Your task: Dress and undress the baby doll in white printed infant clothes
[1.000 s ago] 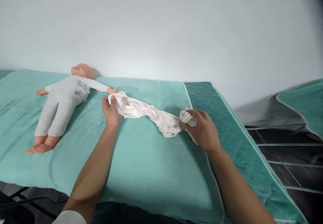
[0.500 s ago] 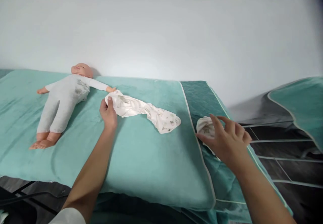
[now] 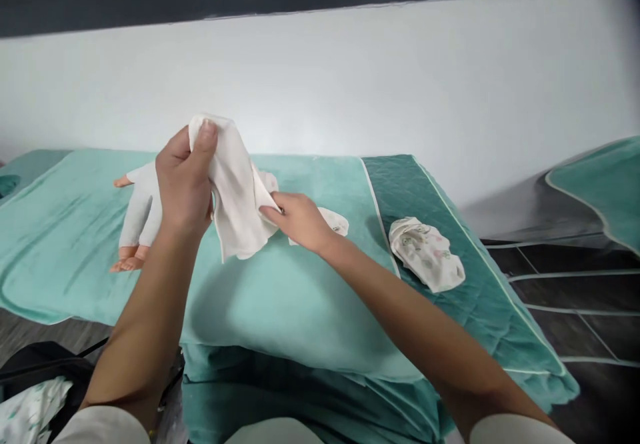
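Note:
My left hand [image 3: 185,177] is closed on the top edge of a white cloth garment [image 3: 235,184], thumb in front, holding it up above the bed. Lower down, my right hand [image 3: 300,221] pinches the garment's right edge between thumb and fingers. The cloth hangs between both hands with its lower edge loose; its exact kind is unclear. Behind my right hand a patterned white cloth end [image 3: 336,220] shows on the bed; whether it joins the held piece is hidden. A baby doll [image 3: 143,211] in a white bodysuit lies behind my left hand, its head covered from view.
A crumpled patterned white cloth [image 3: 427,254] lies on the darker green bedding at right. The light green mat [image 3: 300,311] covers most of the bed. Metal bars [image 3: 565,274] and another green cover [image 3: 605,177] stand to the right. A black bag [image 3: 50,357] sits low left.
My left hand has lifted the white garment off the mat. My right hand has moved left from beside the crumpled cloth and taken hold of the garment's edge. The view has shifted.

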Demonstrator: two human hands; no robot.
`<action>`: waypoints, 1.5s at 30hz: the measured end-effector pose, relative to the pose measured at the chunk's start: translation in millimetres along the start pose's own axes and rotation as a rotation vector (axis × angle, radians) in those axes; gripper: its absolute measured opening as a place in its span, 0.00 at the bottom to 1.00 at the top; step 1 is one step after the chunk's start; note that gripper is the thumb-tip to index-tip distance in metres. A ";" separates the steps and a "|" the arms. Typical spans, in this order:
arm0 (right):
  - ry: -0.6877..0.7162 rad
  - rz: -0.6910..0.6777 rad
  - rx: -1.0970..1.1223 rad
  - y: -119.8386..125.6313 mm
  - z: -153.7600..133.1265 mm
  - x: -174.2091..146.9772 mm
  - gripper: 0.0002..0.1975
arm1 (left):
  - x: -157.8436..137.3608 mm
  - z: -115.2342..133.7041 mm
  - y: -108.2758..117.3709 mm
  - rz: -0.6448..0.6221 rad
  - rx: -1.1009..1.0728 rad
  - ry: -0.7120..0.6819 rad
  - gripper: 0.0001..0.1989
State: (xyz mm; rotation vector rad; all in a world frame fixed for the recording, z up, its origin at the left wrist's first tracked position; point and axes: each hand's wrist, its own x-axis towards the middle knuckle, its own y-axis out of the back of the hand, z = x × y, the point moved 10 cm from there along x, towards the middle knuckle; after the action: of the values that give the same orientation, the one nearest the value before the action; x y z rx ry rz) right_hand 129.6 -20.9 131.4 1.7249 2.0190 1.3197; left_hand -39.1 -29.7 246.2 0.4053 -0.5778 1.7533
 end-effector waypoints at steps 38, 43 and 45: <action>-0.061 0.165 -0.550 172.8 12.4 -62.1 0.19 | -24.2 -23.3 -37.4 -0.282 0.907 -0.404 0.08; -0.153 0.136 -0.626 170.8 33.4 -73.4 0.18 | -21.4 -28.8 -17.1 -0.270 0.810 -0.389 0.06; -0.178 0.146 -0.612 174.1 36.3 -78.2 0.18 | -22.3 -38.4 -11.4 -0.341 0.767 -0.228 0.06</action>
State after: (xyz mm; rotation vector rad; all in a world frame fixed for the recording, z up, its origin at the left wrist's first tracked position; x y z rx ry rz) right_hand 300.2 -81.6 201.6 1.6306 1.2299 1.5491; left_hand -21.4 -23.1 204.4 1.1746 0.0437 1.5492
